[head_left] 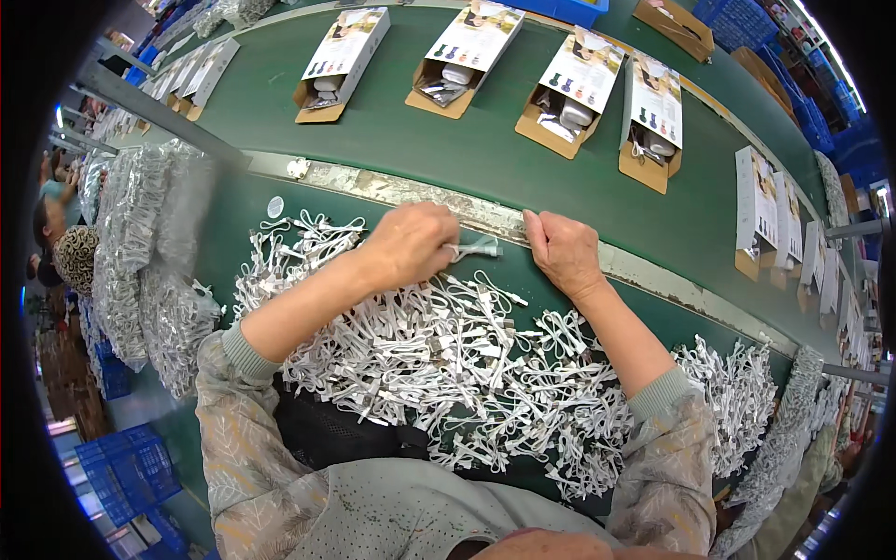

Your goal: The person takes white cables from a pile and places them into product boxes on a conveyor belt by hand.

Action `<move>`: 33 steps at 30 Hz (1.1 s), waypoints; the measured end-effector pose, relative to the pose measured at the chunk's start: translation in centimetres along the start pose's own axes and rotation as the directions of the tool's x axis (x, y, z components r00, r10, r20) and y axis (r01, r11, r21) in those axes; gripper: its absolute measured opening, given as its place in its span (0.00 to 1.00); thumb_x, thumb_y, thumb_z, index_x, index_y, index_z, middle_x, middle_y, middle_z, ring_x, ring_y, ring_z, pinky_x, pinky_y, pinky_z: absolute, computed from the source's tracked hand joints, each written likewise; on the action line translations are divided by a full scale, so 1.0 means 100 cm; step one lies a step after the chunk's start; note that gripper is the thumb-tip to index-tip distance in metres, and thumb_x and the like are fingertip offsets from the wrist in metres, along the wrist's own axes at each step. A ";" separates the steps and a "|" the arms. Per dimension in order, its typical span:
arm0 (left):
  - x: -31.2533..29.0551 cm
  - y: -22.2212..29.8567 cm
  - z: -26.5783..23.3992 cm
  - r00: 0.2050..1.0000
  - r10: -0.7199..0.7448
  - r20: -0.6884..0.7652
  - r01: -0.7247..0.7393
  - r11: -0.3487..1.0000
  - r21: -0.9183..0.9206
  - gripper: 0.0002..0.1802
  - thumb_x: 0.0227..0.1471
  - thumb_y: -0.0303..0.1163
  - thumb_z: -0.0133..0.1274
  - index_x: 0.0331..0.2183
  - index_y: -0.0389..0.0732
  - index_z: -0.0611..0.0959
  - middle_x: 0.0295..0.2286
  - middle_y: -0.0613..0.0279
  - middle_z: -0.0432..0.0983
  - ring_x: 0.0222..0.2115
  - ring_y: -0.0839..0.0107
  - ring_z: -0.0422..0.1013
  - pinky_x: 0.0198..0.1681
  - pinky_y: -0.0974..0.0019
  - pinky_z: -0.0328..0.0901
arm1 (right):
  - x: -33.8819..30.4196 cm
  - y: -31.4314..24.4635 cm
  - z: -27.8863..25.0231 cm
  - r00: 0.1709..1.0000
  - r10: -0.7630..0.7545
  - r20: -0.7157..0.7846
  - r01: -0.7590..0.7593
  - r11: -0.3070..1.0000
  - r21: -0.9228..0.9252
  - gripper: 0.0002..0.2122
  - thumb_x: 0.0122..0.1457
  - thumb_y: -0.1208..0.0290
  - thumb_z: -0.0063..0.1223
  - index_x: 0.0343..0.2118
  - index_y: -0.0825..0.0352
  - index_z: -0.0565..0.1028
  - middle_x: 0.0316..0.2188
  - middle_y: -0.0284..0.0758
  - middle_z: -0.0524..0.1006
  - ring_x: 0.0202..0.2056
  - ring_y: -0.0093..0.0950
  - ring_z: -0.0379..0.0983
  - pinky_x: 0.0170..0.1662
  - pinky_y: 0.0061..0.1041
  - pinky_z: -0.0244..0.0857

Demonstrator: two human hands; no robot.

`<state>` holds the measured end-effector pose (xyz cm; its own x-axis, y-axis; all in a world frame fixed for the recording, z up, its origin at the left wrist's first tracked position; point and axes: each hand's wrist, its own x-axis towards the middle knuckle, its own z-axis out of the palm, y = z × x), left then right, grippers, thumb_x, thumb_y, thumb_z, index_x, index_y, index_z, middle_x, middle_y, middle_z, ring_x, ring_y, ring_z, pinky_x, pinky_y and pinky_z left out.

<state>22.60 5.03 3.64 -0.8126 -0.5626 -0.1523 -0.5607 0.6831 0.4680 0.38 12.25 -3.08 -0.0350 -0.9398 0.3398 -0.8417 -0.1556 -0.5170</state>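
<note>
A big heap of short white charging cables, each folded into a loop, lies on the green worktop below my hands. My left hand is closed above the far edge of the heap. From its fingertips a folded white cable sticks out to the right. My right hand is curled into a fist by the metal rail, its thumb pressed on the forefinger. Whether anything is inside that fist is hidden. A small round clear disc lies at the left of the worktop.
Beyond the rail, a green conveyor belt carries open printed boxes with white items and silvery packets inside. Clear bags of cables are stacked at left. Another cable pile lies at right. Blue crates stand lower left; people sit far left.
</note>
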 end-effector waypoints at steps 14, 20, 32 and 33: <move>0.152 -0.059 -0.008 0.841 -0.311 -0.443 0.398 0.910 0.116 0.08 0.43 0.30 0.50 0.24 0.34 0.78 0.24 0.43 0.75 0.29 0.47 0.73 0.35 0.53 0.67 | -0.003 -0.004 -0.003 1.000 0.013 0.013 -0.013 1.000 0.014 0.16 0.55 0.66 0.50 0.12 0.65 0.68 0.12 0.40 0.70 0.16 0.40 0.68 0.19 0.35 0.62; 0.112 -0.015 0.000 0.956 0.020 -0.291 -0.014 1.000 0.024 0.08 0.44 0.27 0.48 0.30 0.36 0.78 0.27 0.45 0.75 0.32 0.46 0.71 0.37 0.52 0.66 | -0.001 -0.001 -0.004 1.000 0.019 -0.016 -0.019 0.999 0.035 0.16 0.55 0.66 0.50 0.12 0.66 0.68 0.12 0.42 0.69 0.16 0.40 0.68 0.19 0.35 0.60; -0.006 0.033 0.016 0.974 0.030 0.224 -0.029 1.000 -0.008 0.04 0.43 0.27 0.51 0.26 0.39 0.75 0.27 0.57 0.71 0.32 0.58 0.70 0.34 0.58 0.65 | -0.002 -0.002 -0.002 1.000 0.016 0.004 -0.016 0.999 -0.029 0.16 0.55 0.65 0.50 0.13 0.64 0.69 0.14 0.39 0.72 0.17 0.39 0.70 0.20 0.35 0.64; -0.007 0.032 0.014 0.972 0.002 0.236 0.001 1.000 -0.015 0.04 0.43 0.28 0.50 0.26 0.39 0.75 0.27 0.57 0.72 0.31 0.57 0.70 0.33 0.58 0.65 | -0.002 -0.002 -0.002 1.000 0.013 -0.001 -0.013 1.000 -0.028 0.16 0.55 0.65 0.50 0.13 0.64 0.69 0.14 0.39 0.72 0.17 0.39 0.70 0.20 0.35 0.64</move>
<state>21.16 8.26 4.02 -0.8285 -0.4352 -0.3524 -0.5592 0.6752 0.4810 0.46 12.49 -2.92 -0.0464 -0.9416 0.3336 -0.8562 -0.1345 -0.4989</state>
